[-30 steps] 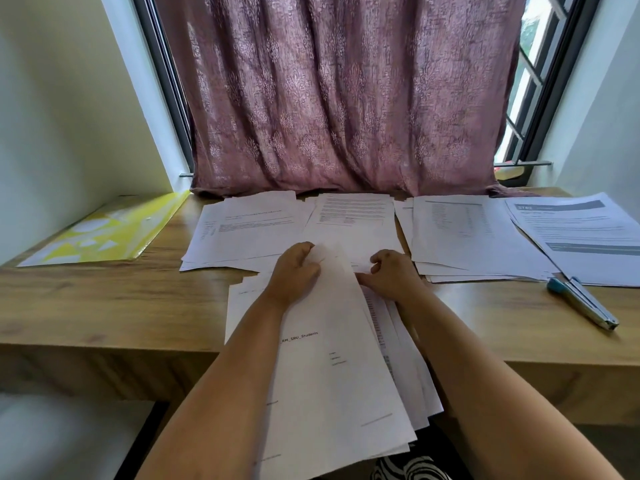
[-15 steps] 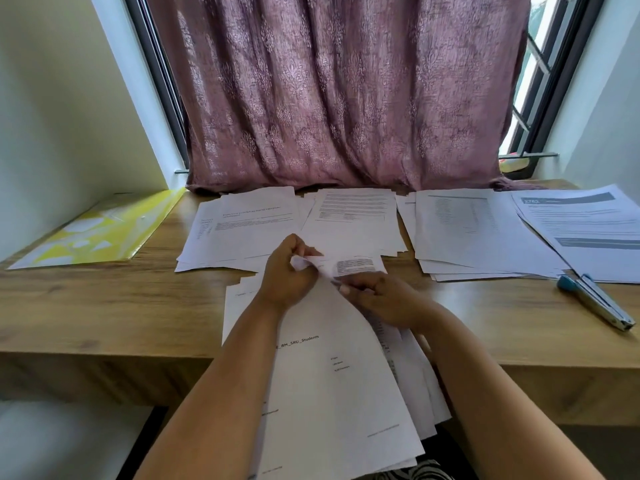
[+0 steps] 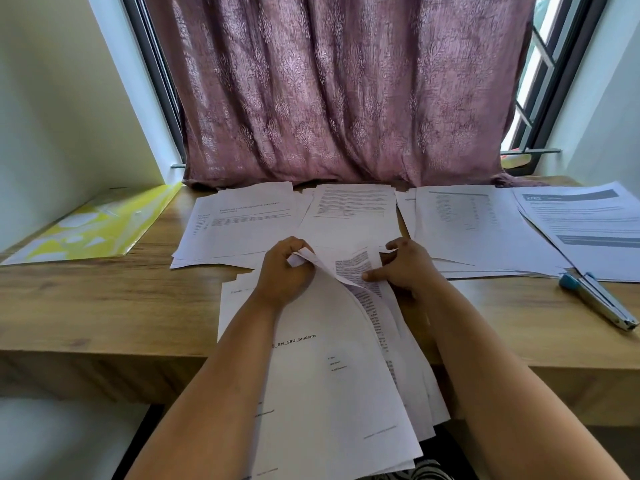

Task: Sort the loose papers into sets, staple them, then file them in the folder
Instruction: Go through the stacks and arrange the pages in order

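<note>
A loose stack of white papers [image 3: 332, 382] lies in front of me and hangs over the desk's front edge. My left hand [image 3: 284, 270] pinches the far corner of the top sheet and curls it back. Under it shows a sheet of dense print [image 3: 356, 268]. My right hand [image 3: 407, 266] rests on that lower sheet, thumb pressed on it and fingers curled at its far edge. Sorted piles lie further back: left pile [image 3: 239, 223], middle pile [image 3: 353, 213], right pile [image 3: 464, 223], far-right pile [image 3: 585, 223]. The yellow folder [image 3: 93, 230] lies at the left. The blue-ended stapler [image 3: 599, 301] lies at the right.
The wooden desk [image 3: 104, 306] runs under a window with a mauve curtain [image 3: 332, 91] hanging down to its back edge. White walls close in on both sides. Bare wood shows between the folder and the papers.
My left hand has peeled the top sheet's corner further back and left. My right hand has shifted right onto the printed sheet beneath, which now shows more.
</note>
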{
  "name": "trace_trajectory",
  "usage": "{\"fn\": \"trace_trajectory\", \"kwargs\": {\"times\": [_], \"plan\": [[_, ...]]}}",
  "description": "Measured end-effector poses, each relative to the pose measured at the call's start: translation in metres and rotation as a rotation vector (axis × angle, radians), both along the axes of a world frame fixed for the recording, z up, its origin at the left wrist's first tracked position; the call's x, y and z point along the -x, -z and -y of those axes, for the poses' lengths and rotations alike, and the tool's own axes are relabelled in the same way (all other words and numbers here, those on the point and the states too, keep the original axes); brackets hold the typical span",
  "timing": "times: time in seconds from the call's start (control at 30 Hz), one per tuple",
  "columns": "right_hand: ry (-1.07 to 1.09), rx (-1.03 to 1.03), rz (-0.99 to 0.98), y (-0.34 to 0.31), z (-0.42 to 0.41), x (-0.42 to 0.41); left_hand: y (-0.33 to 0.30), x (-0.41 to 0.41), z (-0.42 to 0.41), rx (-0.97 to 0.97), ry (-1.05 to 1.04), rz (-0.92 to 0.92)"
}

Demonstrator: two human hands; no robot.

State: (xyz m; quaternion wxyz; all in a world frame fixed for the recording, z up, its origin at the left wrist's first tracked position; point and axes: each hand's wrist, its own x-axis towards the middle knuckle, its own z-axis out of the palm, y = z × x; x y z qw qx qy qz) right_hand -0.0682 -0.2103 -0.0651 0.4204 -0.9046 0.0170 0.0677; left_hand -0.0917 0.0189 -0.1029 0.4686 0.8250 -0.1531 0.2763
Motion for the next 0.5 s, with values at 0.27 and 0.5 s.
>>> {"fn": "trace_trajectory", "kwargs": {"times": [0.27, 0.5], "plan": [[-0.119, -0.45, -0.109, 0.0062, 0.0102, -0.0034, 0.0013, -0.0001, -0.0015, 0.069, 0.03, -0.027], [-0.14, -0.471, -0.084, 0.0029, 0.0076, 0.0014, 0.003, 0.0002, -0.005, 0.03, 0.01, 0.002]]}}
